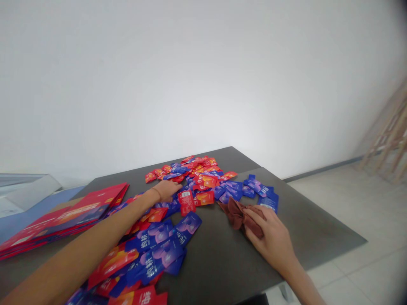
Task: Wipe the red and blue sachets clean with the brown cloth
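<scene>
1. A person works at a dark grey table against a plain white wall, its matte top strewn with red and blue sachets from the near edge toward the far side.
2. The left hand, a thin band around its wrist, reaches across into the sachets; its fingertips are partly hidden among them, and whether they grip one I cannot tell.
3. The right hand has its fingers clamped on a bunched brown cloth, low over the bare right-hand part of the tabletop, just beside a small group of blue sachets.
4. At the table's left lies a stack of red printed packages, flat and overlapping, near the outstretched left forearm.
5. Beyond the stack, a blue surface shows at the left, a white panel resting over it.
6. A seam crosses the tabletop near its far right corner, and the top's right edge stands out against a pale tiled floor.
7. A dark skirting strip runs along the foot of the wall toward a slatted wooden frame, well apart from the table.
</scene>
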`<state>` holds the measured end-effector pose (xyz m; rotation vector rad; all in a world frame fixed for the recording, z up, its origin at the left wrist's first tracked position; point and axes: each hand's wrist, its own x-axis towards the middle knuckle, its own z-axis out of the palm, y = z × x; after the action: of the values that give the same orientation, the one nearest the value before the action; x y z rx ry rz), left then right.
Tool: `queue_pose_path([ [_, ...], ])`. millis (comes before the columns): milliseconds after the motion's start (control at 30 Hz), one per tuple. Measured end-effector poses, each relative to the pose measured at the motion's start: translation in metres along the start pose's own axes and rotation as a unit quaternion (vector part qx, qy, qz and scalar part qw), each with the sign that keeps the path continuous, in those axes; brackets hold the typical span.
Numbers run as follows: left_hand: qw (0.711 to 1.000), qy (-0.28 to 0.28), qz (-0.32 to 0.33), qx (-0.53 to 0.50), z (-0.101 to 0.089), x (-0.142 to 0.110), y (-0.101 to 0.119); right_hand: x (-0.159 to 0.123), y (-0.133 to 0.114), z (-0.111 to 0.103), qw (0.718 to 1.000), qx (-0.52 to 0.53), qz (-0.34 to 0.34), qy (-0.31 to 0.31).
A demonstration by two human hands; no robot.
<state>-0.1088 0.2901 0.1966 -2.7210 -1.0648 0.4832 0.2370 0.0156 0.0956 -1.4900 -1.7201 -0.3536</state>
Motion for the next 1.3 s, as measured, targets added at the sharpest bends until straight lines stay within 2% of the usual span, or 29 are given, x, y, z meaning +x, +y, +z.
queue_pose_path([
  [167,0.996,0.085,0.0,-0.038,-0.015,-0.006,-0.004,-0.002,0.001,0.001,1.0,0.005,0.002,-0.002],
  [333,0.979,0.188,-0.013,-0.081,-0.032,-0.013,-0.001,-0.002,0.003,0.002,1.0,0.007,0.01,-0.003],
  [433,0.963,0.244,-0.023,-0.11,-0.039,-0.022,0.013,-0.001,0.004,0.002,1.0,0.005,0.014,-0.007],
  [567,0.942,0.299,-0.001,-0.153,-0.05,-0.045,0.051,-0.001,0.004,0.002,1.0,0.006,0.014,-0.012],
  [800,0.926,0.307,0.088,-0.201,-0.073,-0.1,0.127,-0.002,0.007,0.004,1.0,0.009,0.001,-0.004],
  [1000,0.936,0.289,0.119,-0.162,-0.066,-0.134,0.175,-0.002,0.009,0.004,1.0,0.005,-0.001,-0.002],
  [1167,0.945,0.274,0.126,-0.125,-0.054,-0.153,0.201,0.0,0.007,0.003,1.0,0.003,-0.002,-0.012],
  [1300,0.941,0.258,0.15,-0.163,-0.045,-0.151,0.204,0.001,0.006,0.002,1.0,-0.001,0.0,-0.014],
])
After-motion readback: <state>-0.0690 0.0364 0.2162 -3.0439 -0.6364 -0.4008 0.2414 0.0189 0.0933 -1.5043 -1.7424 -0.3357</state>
